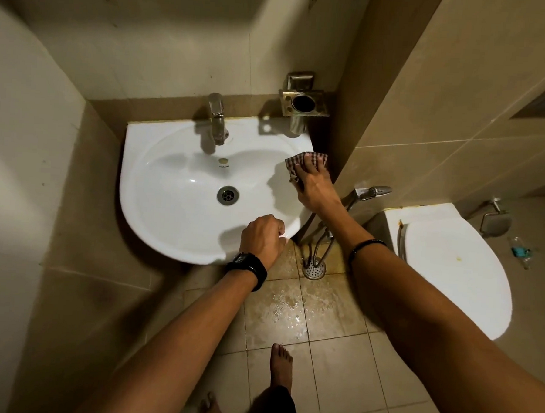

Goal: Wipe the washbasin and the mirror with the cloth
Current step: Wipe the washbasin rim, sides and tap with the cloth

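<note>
A white washbasin [157,206] hangs on the tiled wall, with a steel tap [217,119] at the back and a drain [228,195] in the bowl. My right hand [316,189] presses a checked red-and-white cloth [298,162] flat on the basin's right rim, fingers spread over it. My left hand [263,237], with a black watch on the wrist, grips the basin's front rim. No mirror is in view.
A steel tumbler holder [303,102] is fixed to the wall behind the cloth. A hand sprayer [373,191] and hose hang right of the basin. A white toilet lid [451,266] lies further right. The floor tiles and floor drain [314,268] look wet; my bare feet stand below.
</note>
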